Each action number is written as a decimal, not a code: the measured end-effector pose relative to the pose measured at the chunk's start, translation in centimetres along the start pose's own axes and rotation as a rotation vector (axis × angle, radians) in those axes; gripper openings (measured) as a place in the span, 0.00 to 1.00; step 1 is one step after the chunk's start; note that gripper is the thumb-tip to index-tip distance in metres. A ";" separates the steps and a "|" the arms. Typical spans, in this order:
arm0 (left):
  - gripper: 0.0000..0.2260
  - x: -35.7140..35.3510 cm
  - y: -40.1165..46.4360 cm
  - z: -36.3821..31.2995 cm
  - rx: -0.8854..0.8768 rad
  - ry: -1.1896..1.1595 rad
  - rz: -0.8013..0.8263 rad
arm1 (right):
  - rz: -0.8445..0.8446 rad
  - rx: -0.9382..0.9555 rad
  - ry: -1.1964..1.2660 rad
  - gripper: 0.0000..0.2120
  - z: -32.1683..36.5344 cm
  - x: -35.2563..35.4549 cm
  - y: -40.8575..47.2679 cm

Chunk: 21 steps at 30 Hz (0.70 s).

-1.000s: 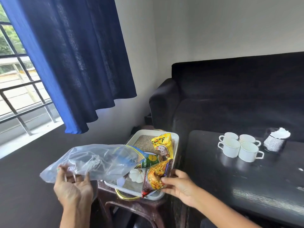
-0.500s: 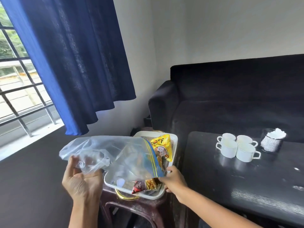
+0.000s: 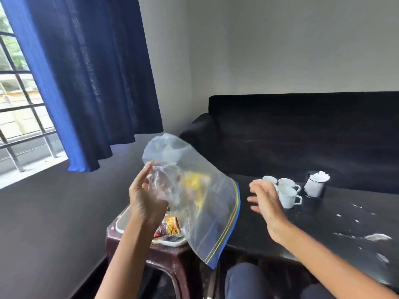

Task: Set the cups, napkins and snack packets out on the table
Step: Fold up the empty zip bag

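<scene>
My left hand (image 3: 145, 199) grips the bunched end of a clear zip bag (image 3: 207, 214) with a blue and yellow seal, held up over a white tray (image 3: 123, 221). Snack packets (image 3: 170, 226) lie in the tray, partly hidden behind the bag; a yellow one shows blurred through the plastic. My right hand (image 3: 264, 202) hovers empty with fingers spread, just right of the bag's seal and in front of the cups. White cups (image 3: 288, 194) stand grouped on the black table (image 3: 336, 214). A holder with white napkins (image 3: 316, 184) stands right of them.
The tray rests on a dark brown stool (image 3: 166, 255) left of the table. A black sofa (image 3: 302, 130) runs behind the table. A blue curtain (image 3: 90, 78) and barred window are at left. White specks lie on the table's right side. My knee (image 3: 244, 279) is below.
My right hand let go of the snack packet in the tray and rose to the right, towards the cups. My left hand lifted the bag up and to the right, over the tray.
</scene>
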<state>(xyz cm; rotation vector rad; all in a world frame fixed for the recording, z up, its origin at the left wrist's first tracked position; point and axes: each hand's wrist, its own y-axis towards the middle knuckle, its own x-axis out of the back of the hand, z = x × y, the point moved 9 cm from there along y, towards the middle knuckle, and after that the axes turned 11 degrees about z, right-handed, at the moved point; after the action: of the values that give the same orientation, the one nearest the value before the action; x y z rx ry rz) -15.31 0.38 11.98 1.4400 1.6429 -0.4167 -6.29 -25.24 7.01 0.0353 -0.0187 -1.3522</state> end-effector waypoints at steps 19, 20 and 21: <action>0.03 -13.0 -10.8 12.6 0.397 0.718 0.578 | 0.335 0.267 -0.389 0.53 5.1 6.7 -16.5; 0.03 -13.4 -11.1 12.8 0.382 0.723 0.594 | 0.370 0.284 -0.426 0.55 4.9 6.2 -17.1; 0.03 -13.9 -11.4 13.1 0.372 0.731 0.620 | 0.421 0.307 -0.449 0.55 4.9 5.6 -17.7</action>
<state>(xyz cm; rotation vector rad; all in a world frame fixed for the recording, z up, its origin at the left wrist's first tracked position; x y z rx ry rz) -21.56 -21.00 12.32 2.4810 1.5647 0.2072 -22.53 -34.66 11.25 -0.0141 -0.5827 -0.9039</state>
